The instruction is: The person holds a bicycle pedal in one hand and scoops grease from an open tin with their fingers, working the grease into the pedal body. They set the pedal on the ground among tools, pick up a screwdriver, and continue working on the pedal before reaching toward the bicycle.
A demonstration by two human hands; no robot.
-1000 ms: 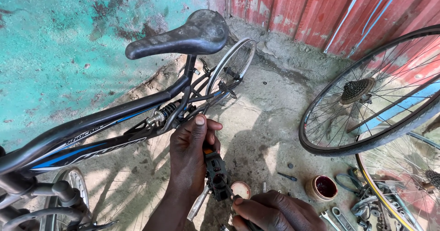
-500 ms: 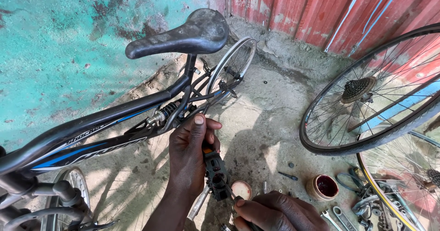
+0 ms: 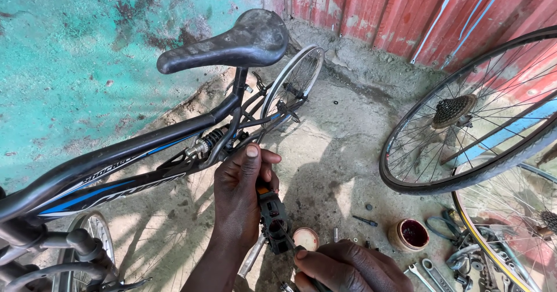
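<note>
A black and blue bicycle frame (image 3: 104, 167) with a black saddle (image 3: 232, 40) stands against a turquoise wall. My left hand (image 3: 241, 196) grips the top of a black pedal (image 3: 274, 219) on its silver crank arm (image 3: 253, 256). My right hand (image 3: 348, 266), low in the view, is closed on a thin tool whose tip reaches the pedal's lower end. A bare rear rim (image 3: 293, 83) sits in the frame behind the saddle post.
Two loose spoked wheels (image 3: 476, 112) with cassettes lean at the right against a red corrugated wall. On the concrete floor lie a small brown tub of red grease (image 3: 411, 234), its round lid (image 3: 306, 238), spanners (image 3: 432, 271) and small metal parts.
</note>
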